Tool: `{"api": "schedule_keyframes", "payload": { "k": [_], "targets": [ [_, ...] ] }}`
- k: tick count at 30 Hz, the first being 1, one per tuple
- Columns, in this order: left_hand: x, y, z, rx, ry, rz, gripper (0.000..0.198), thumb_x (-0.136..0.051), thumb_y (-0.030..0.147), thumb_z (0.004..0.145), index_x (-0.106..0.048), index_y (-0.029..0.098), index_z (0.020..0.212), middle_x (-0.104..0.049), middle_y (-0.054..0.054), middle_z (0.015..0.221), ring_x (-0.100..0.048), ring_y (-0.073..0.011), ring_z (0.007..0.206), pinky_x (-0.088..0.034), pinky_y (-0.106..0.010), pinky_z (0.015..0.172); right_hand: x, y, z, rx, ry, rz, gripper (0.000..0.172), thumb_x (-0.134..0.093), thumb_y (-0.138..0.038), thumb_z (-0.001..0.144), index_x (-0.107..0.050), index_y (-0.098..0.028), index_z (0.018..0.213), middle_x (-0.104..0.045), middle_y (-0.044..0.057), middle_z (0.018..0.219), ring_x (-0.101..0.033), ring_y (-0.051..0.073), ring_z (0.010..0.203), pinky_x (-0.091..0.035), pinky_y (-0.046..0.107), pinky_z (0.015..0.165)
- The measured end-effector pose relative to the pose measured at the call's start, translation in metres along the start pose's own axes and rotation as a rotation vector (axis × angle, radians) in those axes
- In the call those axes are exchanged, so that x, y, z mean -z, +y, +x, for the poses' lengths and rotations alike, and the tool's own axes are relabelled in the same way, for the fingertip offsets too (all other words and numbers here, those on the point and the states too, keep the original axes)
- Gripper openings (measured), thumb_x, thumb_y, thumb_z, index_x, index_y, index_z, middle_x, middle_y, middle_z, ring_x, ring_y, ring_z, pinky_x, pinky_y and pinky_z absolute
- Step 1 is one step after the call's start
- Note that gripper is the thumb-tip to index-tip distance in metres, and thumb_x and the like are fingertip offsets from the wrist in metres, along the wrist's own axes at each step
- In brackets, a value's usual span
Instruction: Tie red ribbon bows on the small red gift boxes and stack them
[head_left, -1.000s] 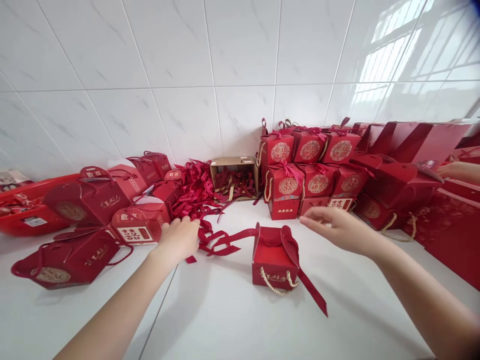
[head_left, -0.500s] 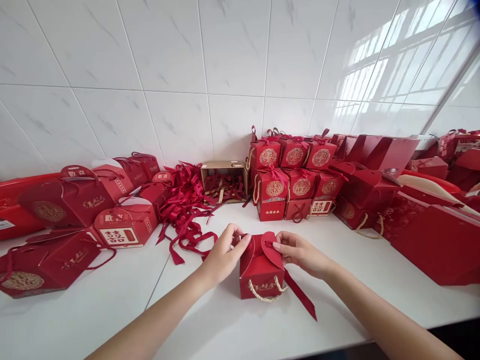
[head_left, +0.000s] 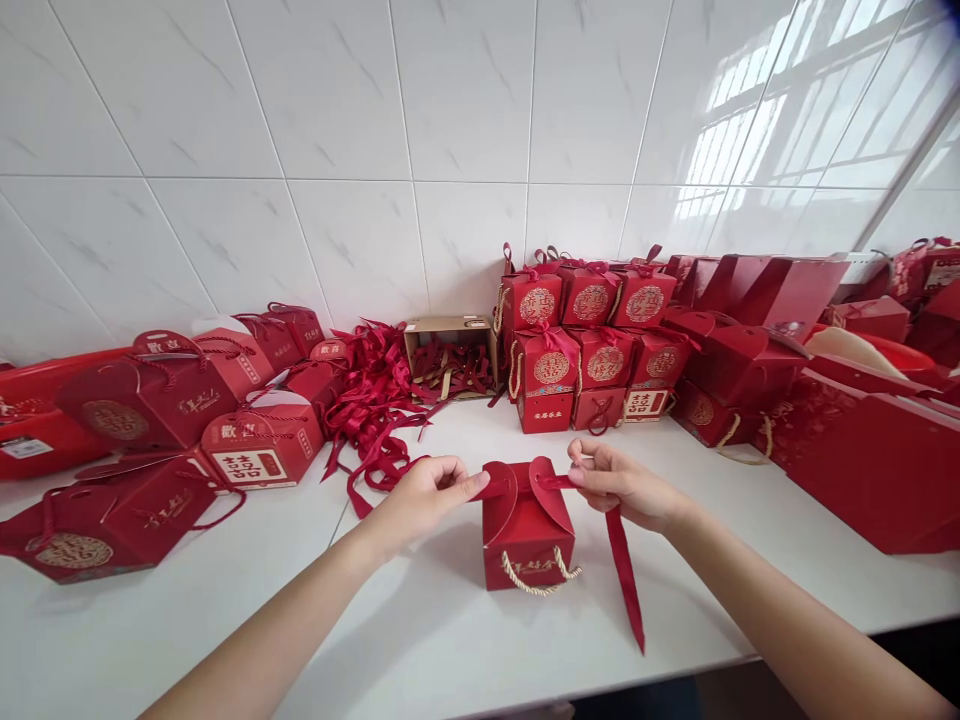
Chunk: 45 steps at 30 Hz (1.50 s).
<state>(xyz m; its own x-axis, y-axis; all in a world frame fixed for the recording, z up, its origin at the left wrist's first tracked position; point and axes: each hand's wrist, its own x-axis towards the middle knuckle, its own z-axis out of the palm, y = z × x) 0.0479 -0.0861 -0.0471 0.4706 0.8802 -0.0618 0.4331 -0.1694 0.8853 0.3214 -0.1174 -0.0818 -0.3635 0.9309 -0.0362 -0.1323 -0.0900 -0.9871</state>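
Observation:
A red gift box [head_left: 528, 525] with a gold rope handle [head_left: 536, 585] stands upright on the white table. Its curved top flaps are folded inward, and a dark red ribbon [head_left: 625, 585] runs through the holes in them. To the left of the box, my left hand [head_left: 435, 500] pinches one part of the ribbon between thumb and fingers. On the other side, my right hand [head_left: 619, 485] is closed on the ribbon, whose loose tail hangs down to the table. The ribbon looks stretched between both hands across the box top.
Loose red ribbons [head_left: 375, 400] lie behind my left hand, beside a cardboard box [head_left: 451, 325] of ribbon pieces. Stacked gift boxes [head_left: 551, 370] stand at the back. More red boxes [head_left: 255, 450] fill the left; a large red bag [head_left: 862, 470] lies right.
My hands have moved apart from the box's top flaps, left hand leftward and right hand rightward. The ribbon is now drawn out on both sides, its tail hanging from my right hand.

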Motion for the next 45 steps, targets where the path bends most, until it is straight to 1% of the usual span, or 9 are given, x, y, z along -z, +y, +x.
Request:
{"api": "schedule_keyframes", "payload": {
  "k": [9,15,17,21,23,27,32,38,45],
  "targets": [
    [-0.003,-0.024,0.004,0.017,-0.074,0.076,0.037,-0.057,0.055,0.078,-0.051,0.019,0.076,-0.046,0.003,0.069,-0.043,-0.0142,0.065,-0.034,-0.026,0.061,-0.008,0.012,-0.005,0.052,0.178,-0.449,0.040,-0.058,-0.056,0.081,-0.039,-0.021,0.076,-0.039,-0.007,0.057,-0.034,0.010,0.055,-0.031,0.024,0.054],
    [0.005,-0.028,-0.016,-0.139,0.385,0.217,0.026,-0.047,0.048,0.087,-0.053,0.022,0.088,-0.055,-0.004,0.098,-0.051,-0.0213,0.094,-0.041,-0.028,0.077,-0.002,0.015,-0.028,0.238,0.586,-0.764,0.036,-0.043,-0.058,0.087,-0.050,-0.022,0.088,-0.057,0.006,0.093,-0.052,0.021,0.088,-0.042,0.033,0.074],
    [0.006,-0.025,-0.031,-0.098,0.271,0.277,0.030,-0.039,0.047,0.090,-0.056,0.023,0.085,-0.059,-0.003,0.090,-0.054,-0.0212,0.087,-0.040,-0.028,0.073,-0.005,0.009,-0.041,0.181,0.567,-0.799,0.038,-0.037,-0.055,0.090,-0.053,-0.022,0.084,-0.057,0.005,0.081,-0.051,0.019,0.078,-0.042,0.033,0.072],
    [-0.008,-0.020,-0.052,-0.019,-0.191,0.484,0.029,-0.040,0.043,0.089,-0.060,0.025,0.078,-0.057,0.000,0.064,-0.053,-0.0204,0.062,-0.033,-0.028,0.057,-0.023,0.008,-0.054,0.020,0.146,-0.890,0.040,-0.036,-0.048,0.092,-0.056,-0.022,0.070,-0.050,0.001,0.059,-0.044,0.016,0.057,-0.037,0.031,0.059],
    [-0.018,-0.022,-0.052,-0.006,-0.210,0.554,0.023,-0.043,0.039,0.087,-0.062,0.026,0.090,-0.057,-0.001,0.064,-0.054,-0.0217,0.062,-0.033,-0.028,0.057,-0.031,0.017,-0.050,0.008,0.086,-0.879,0.034,-0.042,-0.047,0.090,-0.058,-0.024,0.070,-0.053,0.001,0.059,-0.045,0.016,0.056,-0.037,0.032,0.059],
    [-0.018,-0.032,-0.037,0.101,-0.075,0.298,0.032,-0.043,0.034,0.085,-0.054,0.023,0.113,-0.062,-0.003,0.079,-0.058,-0.0206,0.070,-0.042,-0.030,0.064,-0.033,0.037,-0.034,-0.055,0.244,-0.354,0.035,-0.045,-0.055,0.087,-0.061,-0.024,0.085,-0.062,0.002,0.072,-0.051,0.015,0.056,-0.040,0.029,0.055],
    [0.005,-0.024,-0.029,0.028,0.112,-0.243,0.022,-0.049,0.037,0.086,-0.058,0.023,0.101,-0.062,-0.004,0.106,-0.061,-0.0185,0.093,-0.047,-0.032,0.085,-0.025,0.045,-0.022,0.152,0.535,0.331,0.031,-0.062,-0.050,0.080,-0.060,-0.031,0.105,-0.059,0.001,0.122,-0.061,0.016,0.086,-0.049,0.028,0.068],
    [0.026,0.000,-0.030,-0.166,0.472,-0.481,0.028,-0.066,0.046,0.078,-0.065,0.017,0.080,-0.069,-0.004,0.084,-0.064,-0.0196,0.085,-0.050,-0.033,0.083,-0.015,0.023,-0.027,0.319,0.690,0.334,0.026,-0.064,-0.050,0.080,-0.067,-0.032,0.098,-0.064,0.000,0.112,-0.060,0.016,0.087,-0.051,0.028,0.071],
    [0.041,0.037,-0.029,-0.296,0.622,-0.276,0.034,-0.069,0.048,0.074,-0.073,0.018,0.088,-0.073,-0.006,0.091,-0.065,-0.0235,0.090,-0.053,-0.031,0.077,-0.014,-0.026,-0.031,0.579,0.764,-0.049,0.020,-0.069,-0.041,0.078,-0.070,-0.027,0.092,-0.068,0.001,0.095,-0.058,0.013,0.067,-0.051,0.030,0.063]
  ]
}}
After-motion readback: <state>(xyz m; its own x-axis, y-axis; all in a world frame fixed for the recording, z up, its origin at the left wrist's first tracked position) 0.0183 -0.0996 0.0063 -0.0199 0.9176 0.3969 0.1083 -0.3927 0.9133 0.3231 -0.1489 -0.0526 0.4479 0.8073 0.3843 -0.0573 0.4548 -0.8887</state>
